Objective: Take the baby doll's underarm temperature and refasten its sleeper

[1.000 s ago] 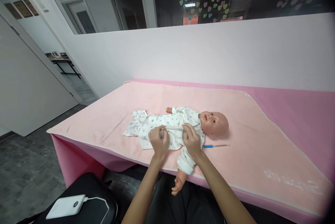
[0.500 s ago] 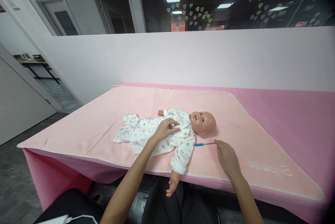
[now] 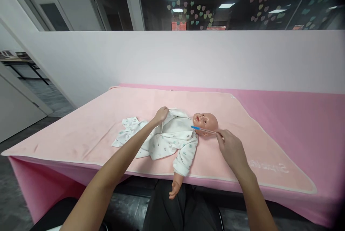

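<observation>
Peach blanket (image 3: 134, 103) over pink cloth (image 3: 291, 119); left fingers (image 3: 162, 113) pinch doll's (image 3: 211, 119) shirt (image 3: 167, 145), right fingers (image 3: 225, 135) grip thin stick (image 3: 204, 129)

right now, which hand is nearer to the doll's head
The right: the right hand is close beside the doll's head, holding the blue-tipped stick; the left hand is farther off, leftward in the view, holding the white top by its lifted edge.
</observation>
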{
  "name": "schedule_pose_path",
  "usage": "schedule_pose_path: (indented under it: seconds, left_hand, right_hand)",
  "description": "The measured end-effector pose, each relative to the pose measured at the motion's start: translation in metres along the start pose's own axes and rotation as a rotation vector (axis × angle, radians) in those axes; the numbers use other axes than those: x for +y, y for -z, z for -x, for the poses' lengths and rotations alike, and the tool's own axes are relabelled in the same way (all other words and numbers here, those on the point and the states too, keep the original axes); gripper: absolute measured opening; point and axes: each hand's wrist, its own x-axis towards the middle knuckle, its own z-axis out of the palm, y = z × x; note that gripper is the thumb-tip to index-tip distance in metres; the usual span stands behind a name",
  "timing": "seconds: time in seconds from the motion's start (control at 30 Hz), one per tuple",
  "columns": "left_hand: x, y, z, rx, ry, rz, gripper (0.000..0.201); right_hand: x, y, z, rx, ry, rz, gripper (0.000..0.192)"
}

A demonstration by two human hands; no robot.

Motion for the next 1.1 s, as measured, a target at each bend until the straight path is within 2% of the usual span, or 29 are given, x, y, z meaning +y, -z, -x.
schedule_pose_path:
  seconds: [0.07,0.13,0.2,0.3,0.43,0.57,0.73,0.83,0.97,1.1]
  left_hand:
    - [0.002,0.006,-0.003,0.06,-0.088,-0.063,0.022]
    - [0.009,0.009,-0.001,0.079,-0.212,-0.16,0.025]
    - [0.017,0.01,0.004,0.084,-0.338,-0.256,0.028]
    - [0.03,0.01,0.014,0.046,-0.459,-0.289,0.03]
    - [0.036,0.006,0.026,-0.057,-0.489,-0.327,0.03]
    - [0.029,-0.001,0.032,-0.106,-0.473,-0.546,0.033]
    - [0.025,-0.004,0.032,-0.089,-0.416,-0.708,0.035]
    - [0.029,0.0,0.033,-0.082,-0.449,-0.753,0.033]
    - [0.03,0.017,0.035,0.005,-0.504,-0.839,0.035]
    - [0.026,0.044,0.039,0.083,-0.486,-0.856,0.04]
  right_hand:
    - [-0.023,0.0,-0.027,-0.015,0.054,0.017,0.027]
    - [-0.044,-0.009,-0.054,-0.102,0.068,0.085,0.028]
    - [-0.061,-0.025,-0.077,-0.225,0.058,0.167,0.026]
    - [-0.079,-0.055,-0.105,-0.305,0.025,0.212,0.025]
    - [-0.089,-0.09,-0.127,-0.335,-0.032,0.17,0.028]
    - [-0.086,-0.107,-0.133,-0.362,-0.029,0.148,0.021]
    - [-0.082,-0.108,-0.13,-0.352,0.018,0.171,0.026]
    - [-0.082,-0.1,-0.128,-0.324,0.082,0.177,0.024]
    - [-0.071,-0.079,-0.123,-0.192,0.255,0.179,0.018]
    - [-0.048,-0.059,-0.11,-0.158,0.45,0.152,0.022]
